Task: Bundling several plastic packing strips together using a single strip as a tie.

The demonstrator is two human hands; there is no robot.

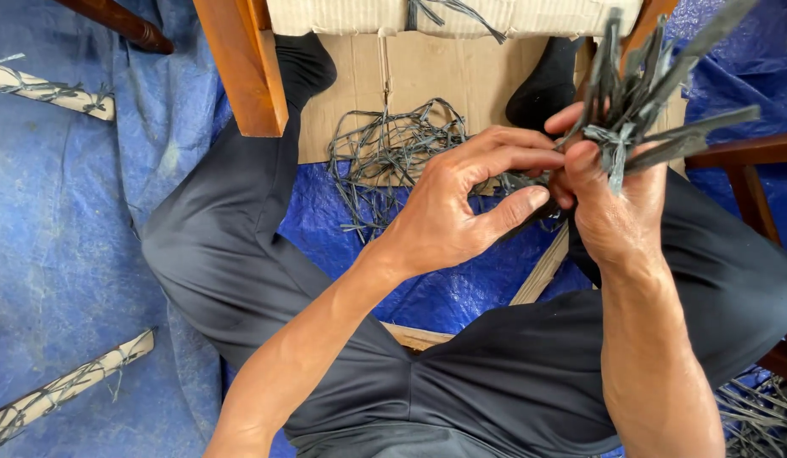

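The right hand (610, 212) grips a bundle (644, 102) of dark grey strips at 2 o'clock, fingers closed round its tied middle, the ends fanning upward. The left hand (453, 208) touches it from 9 o'clock, thumb and fingertips pinching a strip at the knot. Beneath, at 12 o'clock, loose strips (393, 153) lie tangled on cardboard (436, 68) over a blue tarp (62, 212). Wrapped sticks (62, 386) lie at 8 o'clock.
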